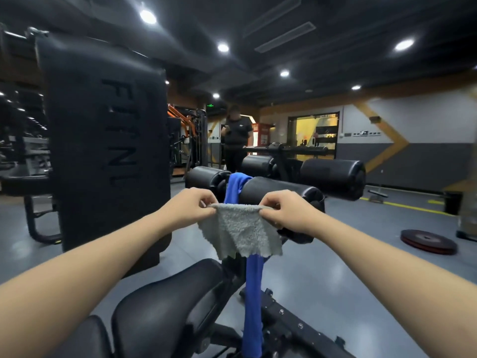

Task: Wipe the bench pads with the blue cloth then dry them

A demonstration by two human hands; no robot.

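Note:
I hold a small grey towel [240, 231] stretched between both hands, pinched at its top corners. My left hand [189, 206] grips the left corner and my right hand [286, 210] grips the right one. The blue cloth [254, 293] hangs draped over the bench's black roller pad [281, 191], its long end dangling down behind the grey towel. The black seat pad [165, 301] lies below my arms. A tall upright back pad [108, 140] stands at the left.
More black roller pads [333, 174] sit behind the near one. A person in black [236, 135] stands farther back. A weight plate [428, 241] lies on the grey floor at the right. Gym machines line the left side.

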